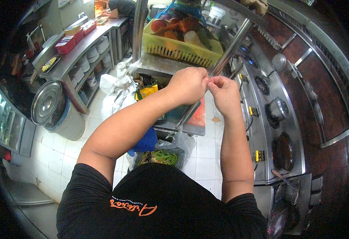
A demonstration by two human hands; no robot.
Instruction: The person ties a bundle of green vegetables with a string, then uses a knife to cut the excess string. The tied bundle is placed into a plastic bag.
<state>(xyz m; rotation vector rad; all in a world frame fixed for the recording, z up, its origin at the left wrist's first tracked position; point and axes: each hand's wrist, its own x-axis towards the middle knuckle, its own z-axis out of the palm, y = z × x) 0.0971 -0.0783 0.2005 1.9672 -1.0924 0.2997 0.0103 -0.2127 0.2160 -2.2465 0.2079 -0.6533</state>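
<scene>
My left hand [190,85] and my right hand [224,93] meet at the fingertips in front of a steel rack post [231,46]. Both have the thumb and fingers pinched together. Whatever may be between the fingertips is too small or hidden to make out. Just beyond them, a yellow-green plastic basket [180,53] of vegetables rests on the steel shelf [159,64]. Below the hands lies a red cutting board [197,113]. Clear plastic bags [186,140] hang or lie lower down, by a container of green vegetables [165,158].
White plastic bags [119,89] hang at the rack's left post [139,30]. Left are a lidded bin [68,119] and a steel counter [87,38] with stacked plates [92,55]. Right runs a stove [270,125] with a pot [278,108]. Another person [122,7] leans at the far counter.
</scene>
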